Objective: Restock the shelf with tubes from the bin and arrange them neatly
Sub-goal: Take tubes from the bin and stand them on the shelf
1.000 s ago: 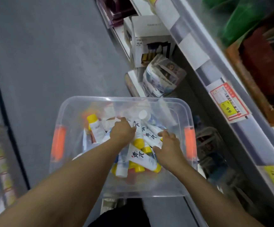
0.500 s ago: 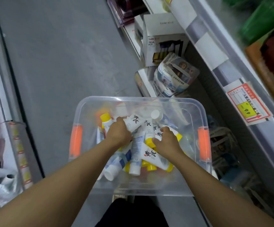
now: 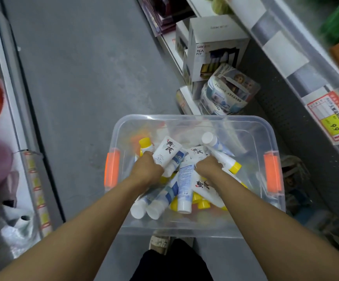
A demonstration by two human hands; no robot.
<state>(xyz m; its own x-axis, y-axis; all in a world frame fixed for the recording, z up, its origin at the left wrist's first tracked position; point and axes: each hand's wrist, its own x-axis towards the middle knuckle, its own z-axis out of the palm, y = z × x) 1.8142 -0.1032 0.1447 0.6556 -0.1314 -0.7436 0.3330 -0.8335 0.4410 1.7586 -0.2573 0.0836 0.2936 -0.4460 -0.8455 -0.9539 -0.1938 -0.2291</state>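
Deep in a clear plastic bin (image 3: pixel 233 230) on the aisle floor, we gather stock with both hands. Nearest us, below the wrists, loose tubes (image 3: pixel 183 191) lie heaped with caps pointing our way, white and yellow. Our left hand (image 3: pixel 147 169) curls round a white tube (image 3: pixel 167 152) whose flat printed end rises just beyond the knuckles, seemingly lifted clear of the pile for carrying. Our right hand (image 3: pixel 208 167) digs in beside it, fingers curled among the tubes; we cannot tell whether they have closed on one. Past both grips, a white-capped tube (image 3: pixel 210 138) leans against the far wall. Beyond the bin, to the right, stands the shelf (image 3: pixel 298 63) with its price tag (image 3: pixel 330 120), still awaiting these tubes.
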